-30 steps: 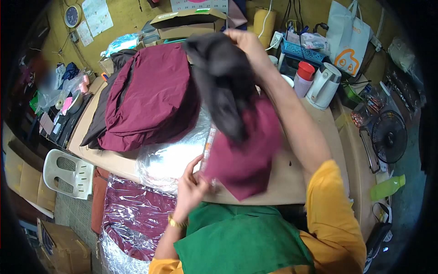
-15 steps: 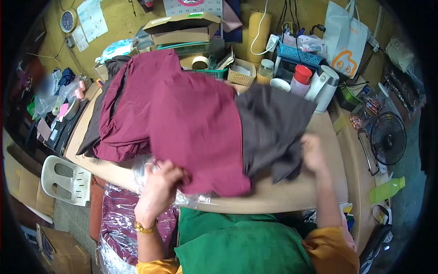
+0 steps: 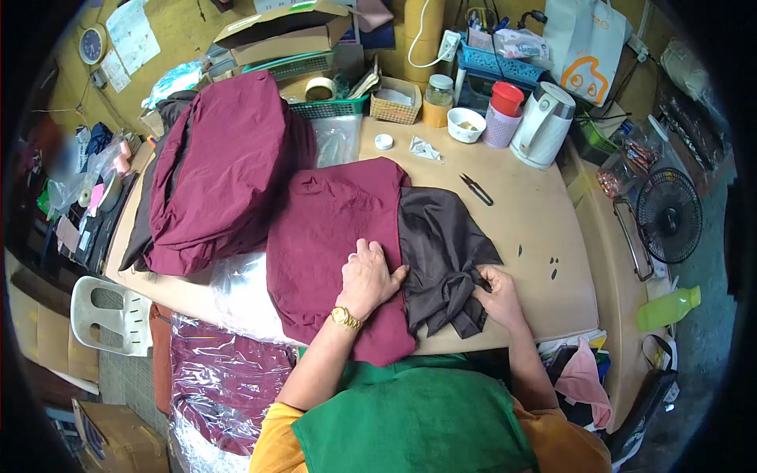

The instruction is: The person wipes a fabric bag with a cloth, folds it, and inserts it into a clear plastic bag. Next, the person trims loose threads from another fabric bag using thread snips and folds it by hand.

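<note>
A maroon and dark grey garment (image 3: 335, 229) lies on the table in front of me, its maroon part on the left and its dark part (image 3: 441, 244) on the right. My left hand (image 3: 367, 280) rests on the maroon cloth near the seam, fingers stretched out and thumb apart. At the right edge of the dark cloth, my right hand (image 3: 495, 293) pinches a bunched fold between thumb and fingers. A larger pile of maroon and dark garments (image 3: 221, 173) sits just to the left. Clear plastic (image 3: 248, 292) shows under both.
Small thread snips (image 3: 476, 190) lie beyond the dark cloth. Along the back stand a white electric kettle (image 3: 544, 126), a red-lidded tumbler (image 3: 502, 114), a white bowl (image 3: 466, 124) and a jar (image 3: 438, 101). Plastic-wrapped maroon cloth (image 3: 229, 378) lies below the table's left front edge.
The garment has come down onto the table, closer to me, baring the snips and bowl. My left hand has moved right onto the cloth; my right hand has moved slightly left and down.
</note>
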A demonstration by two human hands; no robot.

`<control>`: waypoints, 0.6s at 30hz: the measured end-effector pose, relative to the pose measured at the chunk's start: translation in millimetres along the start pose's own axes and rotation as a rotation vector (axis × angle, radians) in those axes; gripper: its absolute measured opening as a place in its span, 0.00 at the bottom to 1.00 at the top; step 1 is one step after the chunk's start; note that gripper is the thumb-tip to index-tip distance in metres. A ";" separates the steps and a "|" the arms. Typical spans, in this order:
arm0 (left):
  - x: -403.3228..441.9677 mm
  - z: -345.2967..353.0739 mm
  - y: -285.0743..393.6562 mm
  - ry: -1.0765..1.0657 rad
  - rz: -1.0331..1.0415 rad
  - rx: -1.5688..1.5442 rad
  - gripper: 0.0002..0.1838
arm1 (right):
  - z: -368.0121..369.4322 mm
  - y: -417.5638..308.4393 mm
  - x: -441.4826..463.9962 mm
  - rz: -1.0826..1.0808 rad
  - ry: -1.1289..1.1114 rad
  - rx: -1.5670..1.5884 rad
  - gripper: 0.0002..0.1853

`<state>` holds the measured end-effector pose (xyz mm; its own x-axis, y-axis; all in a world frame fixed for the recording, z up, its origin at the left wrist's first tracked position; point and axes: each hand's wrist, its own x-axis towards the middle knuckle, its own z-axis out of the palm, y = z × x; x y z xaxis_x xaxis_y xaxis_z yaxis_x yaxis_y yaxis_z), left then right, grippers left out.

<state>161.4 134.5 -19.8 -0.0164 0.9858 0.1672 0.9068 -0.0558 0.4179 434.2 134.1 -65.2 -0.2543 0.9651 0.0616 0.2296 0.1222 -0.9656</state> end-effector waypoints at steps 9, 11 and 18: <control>20.7 -2.2 0.0 -0.113 -0.008 0.168 0.18 | 5.6 -15.1 4.7 -0.030 0.036 -0.118 0.13; 20.8 -26.2 3.9 -0.084 -0.009 0.134 0.14 | 4.1 -16.7 3.4 -0.019 -0.108 -0.371 0.16; -3.9 -98.3 65.4 0.319 0.405 -0.108 0.14 | 79.6 -37.7 9.9 0.043 -0.115 1.060 0.25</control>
<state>179.4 111.4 94.7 0.1837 0.7859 0.5904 0.8190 -0.4546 0.3502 348.2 120.6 -48.3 -0.3656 0.9294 0.0512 -0.6798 -0.2291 -0.6967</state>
